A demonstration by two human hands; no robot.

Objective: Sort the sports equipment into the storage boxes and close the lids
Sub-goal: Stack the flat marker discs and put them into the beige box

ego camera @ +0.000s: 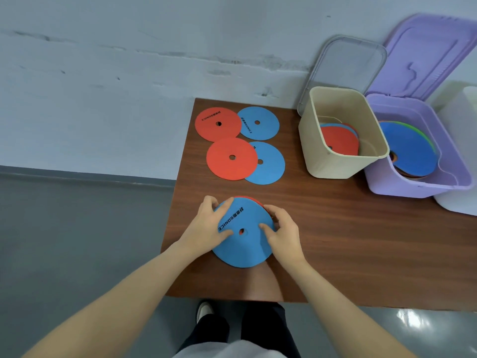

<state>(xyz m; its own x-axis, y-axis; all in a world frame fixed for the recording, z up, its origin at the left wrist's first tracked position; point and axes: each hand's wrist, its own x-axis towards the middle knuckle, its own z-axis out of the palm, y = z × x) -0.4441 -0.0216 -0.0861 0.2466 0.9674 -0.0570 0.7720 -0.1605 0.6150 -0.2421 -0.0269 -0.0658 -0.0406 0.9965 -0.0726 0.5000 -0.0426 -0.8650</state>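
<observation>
A blue flat disc [245, 250] with black lettering lies at the table's near left, with a red disc [254, 199] peeking out under its far edge. My left hand [210, 226] grips the blue disc's left rim and my right hand [282, 229] grips its right rim, fingers on top. Farther back lie two red discs [218, 124] [231, 158] and two blue discs [259, 123] [271, 164]. A beige box [333, 161] holds red and blue discs. A purple box [402, 184] holds a blue disc on top of others.
The brown wooden table [335, 241] stands against a pale wall. The beige box's clear lid [348, 63] and the purple lid [433, 52] stand open against the wall. A white container [462, 156] sits at the far right. My legs and a shoe show below.
</observation>
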